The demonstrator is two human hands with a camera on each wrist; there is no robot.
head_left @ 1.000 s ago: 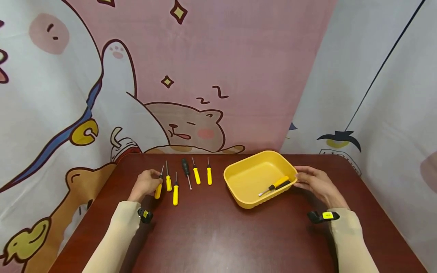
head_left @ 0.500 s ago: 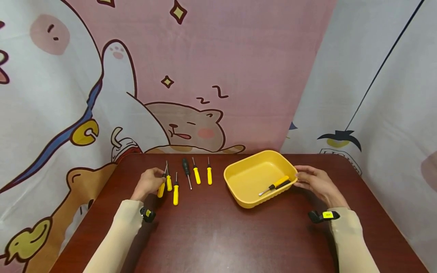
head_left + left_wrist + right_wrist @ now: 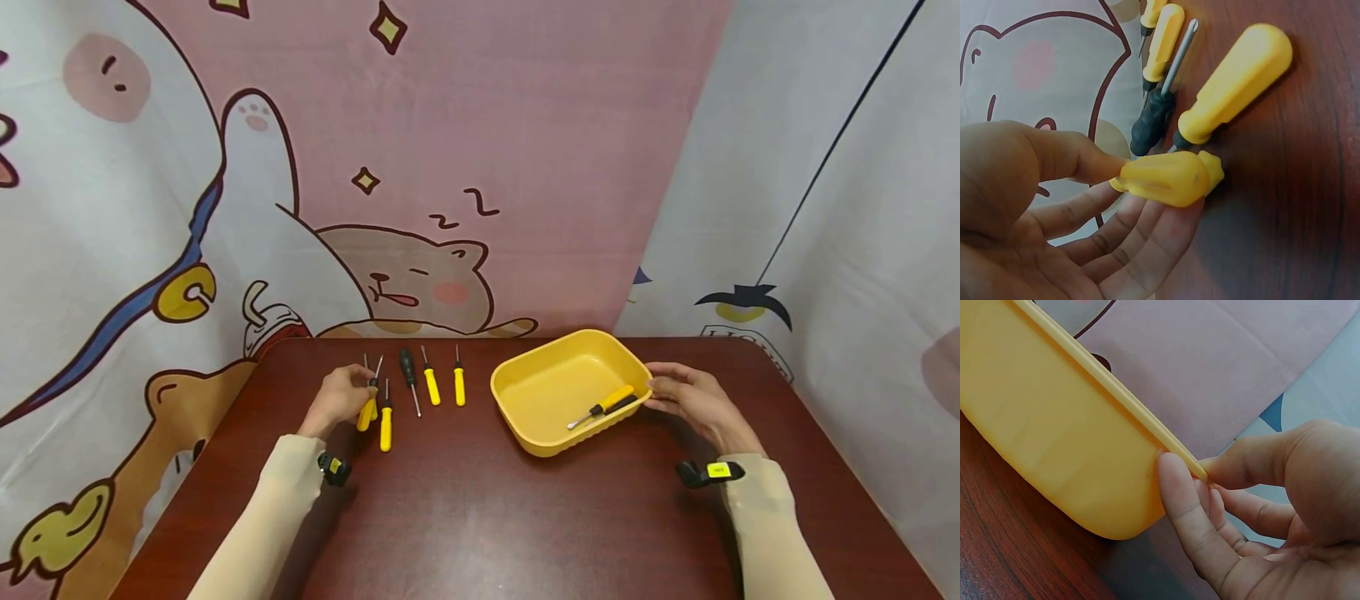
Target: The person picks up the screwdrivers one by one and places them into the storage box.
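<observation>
My left hand (image 3: 342,398) pinches a yellow-handled screwdriver (image 3: 1163,179) between thumb and fingers, its shaft pointing up and away in the head view. Just behind it lies another yellow screwdriver (image 3: 1214,170), mostly hidden by the held one. To the right is a third yellow screwdriver (image 3: 386,427) on the table. My right hand (image 3: 693,404) grips the right-hand rim of a yellow plastic basin (image 3: 540,379), with the thumb at the lip as the right wrist view shows. Inside the basin lie a yellow-and-black screwdriver (image 3: 615,402) and a dark-handled tool (image 3: 624,406) partly behind it.
A black-handled screwdriver (image 3: 408,368) and two more yellow screwdrivers, one (image 3: 431,386) beside the other (image 3: 460,385), lie toward the back of the dark red table (image 3: 480,517). A printed cartoon curtain (image 3: 570,167) hangs directly behind the table.
My left hand has moved a little to the right, carrying the yellow screwdriver over the neighbouring one. My right hand and the basin stay where they were.
</observation>
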